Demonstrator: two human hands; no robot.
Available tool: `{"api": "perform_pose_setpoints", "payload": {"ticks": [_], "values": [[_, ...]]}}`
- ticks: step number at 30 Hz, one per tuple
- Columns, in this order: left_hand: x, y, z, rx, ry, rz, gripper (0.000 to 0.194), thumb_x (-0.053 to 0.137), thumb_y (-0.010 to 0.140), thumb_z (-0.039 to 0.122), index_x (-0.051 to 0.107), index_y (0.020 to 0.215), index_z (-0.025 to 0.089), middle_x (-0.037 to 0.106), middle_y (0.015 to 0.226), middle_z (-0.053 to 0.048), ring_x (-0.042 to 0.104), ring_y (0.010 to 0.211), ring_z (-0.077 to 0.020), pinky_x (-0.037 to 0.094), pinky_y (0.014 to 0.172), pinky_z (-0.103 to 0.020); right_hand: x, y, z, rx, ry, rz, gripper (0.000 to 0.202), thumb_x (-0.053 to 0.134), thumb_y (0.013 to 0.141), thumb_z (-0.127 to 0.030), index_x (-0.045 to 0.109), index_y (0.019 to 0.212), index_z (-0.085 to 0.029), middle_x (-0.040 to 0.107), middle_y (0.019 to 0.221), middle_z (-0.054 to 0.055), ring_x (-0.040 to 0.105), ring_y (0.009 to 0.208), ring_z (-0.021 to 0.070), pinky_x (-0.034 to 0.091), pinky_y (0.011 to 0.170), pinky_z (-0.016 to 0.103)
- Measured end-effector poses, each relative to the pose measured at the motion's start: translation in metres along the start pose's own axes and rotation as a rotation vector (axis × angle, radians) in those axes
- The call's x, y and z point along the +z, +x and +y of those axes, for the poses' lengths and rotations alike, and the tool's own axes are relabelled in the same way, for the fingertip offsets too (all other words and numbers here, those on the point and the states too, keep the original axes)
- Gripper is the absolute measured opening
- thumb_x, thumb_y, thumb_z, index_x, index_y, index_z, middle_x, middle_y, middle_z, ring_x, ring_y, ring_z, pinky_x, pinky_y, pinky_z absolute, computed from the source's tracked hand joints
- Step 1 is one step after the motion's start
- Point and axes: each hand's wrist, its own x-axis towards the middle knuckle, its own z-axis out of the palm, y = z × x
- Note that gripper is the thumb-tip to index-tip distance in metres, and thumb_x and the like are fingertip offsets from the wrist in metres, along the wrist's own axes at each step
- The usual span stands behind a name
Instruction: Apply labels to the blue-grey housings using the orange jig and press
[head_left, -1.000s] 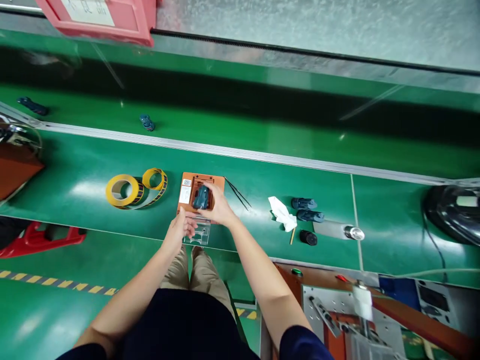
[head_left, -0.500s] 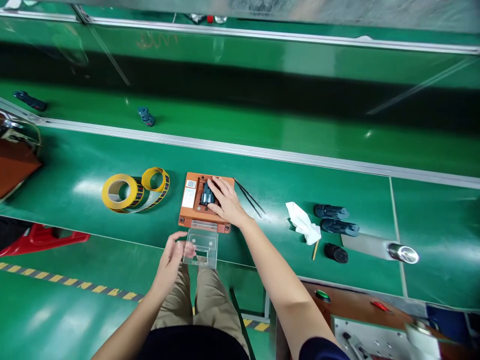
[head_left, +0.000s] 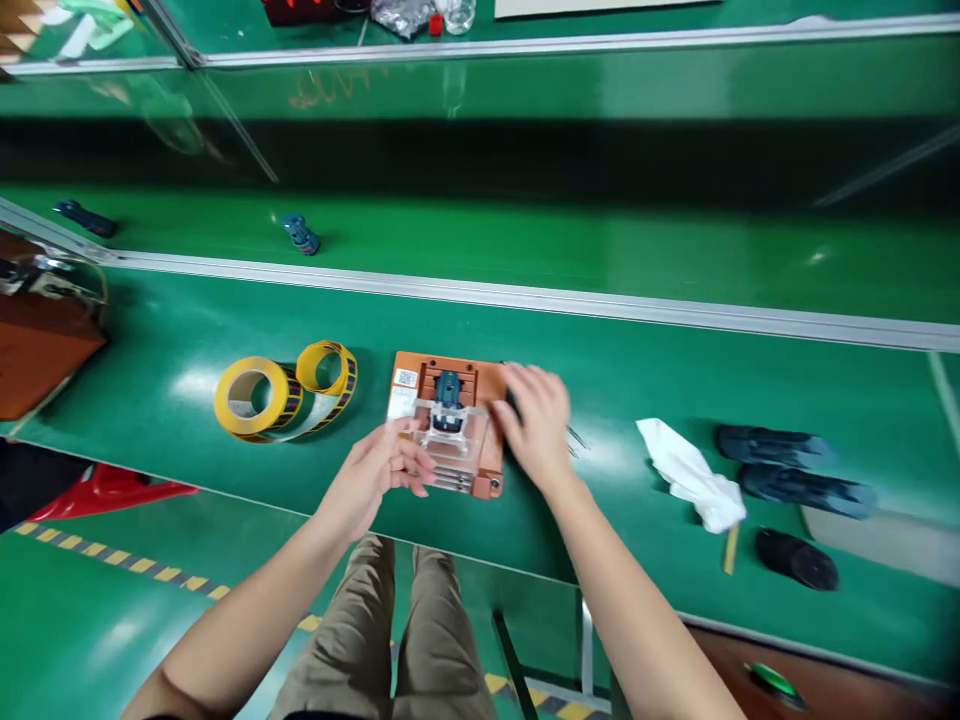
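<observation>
An orange-brown fixture [head_left: 491, 385] lies on the green bench, with a dark blue part [head_left: 448, 388] in its recess. The hinged clear plate [head_left: 469, 440] is folded over the front of the fixture and the lower part of the dark piece. Beside the plate's left edge is my left hand [head_left: 386, 465], fingers apart, nothing held in it. My right hand [head_left: 538, 415] rests at the fixture's right edge, over the black tweezers [head_left: 576, 440], which it mostly hides; whether it grips them is unclear.
Left of the fixture stand a yellow label roll [head_left: 259, 398] and its loose coil. To the right lie a white cloth [head_left: 690, 475], two dark blue parts [head_left: 776, 445] and a black cylinder [head_left: 796, 558]. A metal rail [head_left: 525, 296] crosses behind.
The clear plate has swung up from the bench edge onto the fixture. My right hand has left the dark part and moved right to the tweezers. The camera view has shifted.
</observation>
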Motion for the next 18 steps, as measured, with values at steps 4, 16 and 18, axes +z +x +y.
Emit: {"api": "perform_pose_setpoints", "payload": {"ticks": [4, 16, 18], "values": [[-0.013, 0.016, 0.009, -0.072, 0.196, -0.025, 0.064, 0.067, 0.081, 0.063, 0.061, 0.120, 0.012, 0.073, 0.083, -0.011, 0.067, 0.067, -0.0206, 0.053, 0.058, -0.031, -0.002, -0.039, 0.022, 0.303, -0.252, 0.290, 0.053, 0.056, 0.091, -0.050, 0.061, 0.132, -0.016, 0.060, 0.126, 0.019, 0.051, 0.120, 0.0356, 0.037, 0.103, 0.057], [-0.098, 0.092, 0.073, 0.465, 1.122, 0.437, 0.013, 0.076, 0.073, 0.021, 0.076, 0.086, 0.023, 0.062, 0.062, -0.003, 0.062, 0.064, -0.0242, 0.051, 0.081, -0.038, 0.008, -0.063, 0.023, 0.718, 0.061, 0.472, 0.039, 0.055, 0.086, -0.055, 0.061, 0.097, -0.018, 0.061, 0.088, 0.010, 0.056, 0.084, 0.0271, 0.044, 0.085, 0.051], [-0.101, 0.081, 0.074, 0.446, 0.941, 0.387, 0.017, 0.075, 0.074, 0.020, 0.075, 0.091, 0.024, 0.066, 0.066, -0.001, 0.064, 0.064, -0.0212, 0.053, 0.076, -0.034, 0.001, -0.056, 0.008, 0.783, 0.468, 0.576, 0.039, 0.067, 0.080, -0.053, 0.062, 0.101, -0.021, 0.060, 0.085, 0.003, 0.056, 0.076, 0.0203, 0.047, 0.088, 0.049]]}}
